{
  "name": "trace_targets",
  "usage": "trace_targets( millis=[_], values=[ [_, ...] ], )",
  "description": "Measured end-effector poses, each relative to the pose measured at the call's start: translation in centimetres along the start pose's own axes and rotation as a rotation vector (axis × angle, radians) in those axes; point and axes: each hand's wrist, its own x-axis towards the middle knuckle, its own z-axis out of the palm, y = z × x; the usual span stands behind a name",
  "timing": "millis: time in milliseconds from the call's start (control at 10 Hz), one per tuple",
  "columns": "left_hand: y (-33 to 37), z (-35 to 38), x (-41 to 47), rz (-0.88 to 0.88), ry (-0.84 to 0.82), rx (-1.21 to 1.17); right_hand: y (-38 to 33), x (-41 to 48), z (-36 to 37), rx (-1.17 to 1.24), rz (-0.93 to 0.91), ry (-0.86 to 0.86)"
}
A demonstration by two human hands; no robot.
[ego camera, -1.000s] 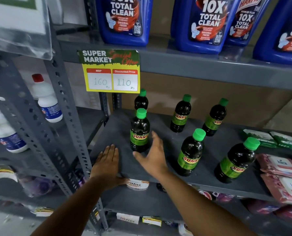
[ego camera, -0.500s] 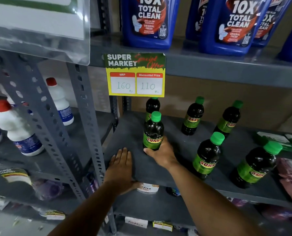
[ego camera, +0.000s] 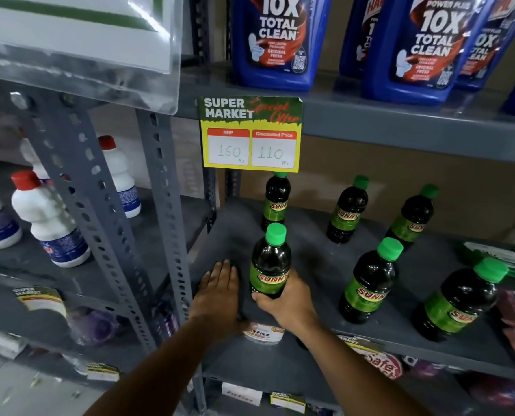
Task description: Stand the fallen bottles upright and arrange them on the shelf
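Several dark Sunny bottles with green caps and green labels stand upright on the grey shelf (ego camera: 319,259). My right hand (ego camera: 286,301) is wrapped around the base of the front-left bottle (ego camera: 269,262). My left hand (ego camera: 218,291) lies flat, fingers spread, on the shelf's front left corner beside that bottle. Behind it stands a second bottle (ego camera: 275,202). Two more stand at the back, one in the middle (ego camera: 347,211) and one to the right (ego camera: 412,216). Two others stand in front, one in the middle (ego camera: 370,282) and one at the right (ego camera: 460,301).
A yellow price tag (ego camera: 250,135) hangs from the upper shelf, which carries blue cleaner jugs (ego camera: 275,40). A perforated grey upright (ego camera: 172,235) borders the shelf at left. White red-capped bottles (ego camera: 49,223) stand in the left bay. Packets (ego camera: 502,256) lie at the far right.
My right hand moved from open beside the front-left bottle to closed around its base. The view shifted, so the shelf sits further right. My left hand stayed flat on the shelf.
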Motion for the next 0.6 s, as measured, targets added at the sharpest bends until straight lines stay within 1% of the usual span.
trace_targets(
  millis=[200,300,400,500,600],
  values=[
    [0.2,-0.2,0.0,-0.018,-0.028,0.016,-0.3,-0.7,-0.1,0.017,-0.006,-0.048],
    [0.2,-0.4,0.0,-0.024,-0.018,0.003,-0.5,-0.8,-0.4,0.050,0.007,-0.060],
    [0.2,-0.6,-0.5,-0.018,0.000,0.005,-0.6,-1.1,-0.6,0.067,-0.007,-0.111],
    [0.3,-0.9,-0.7,-0.018,0.010,-0.049,-1.2,-2.1,-1.7,0.071,-0.114,-0.036],
    [0.1,-0.6,-1.0,-0.017,0.087,-0.165,-1.8,-3.6,-3.7,-0.099,-0.311,-0.012]
  ],
)
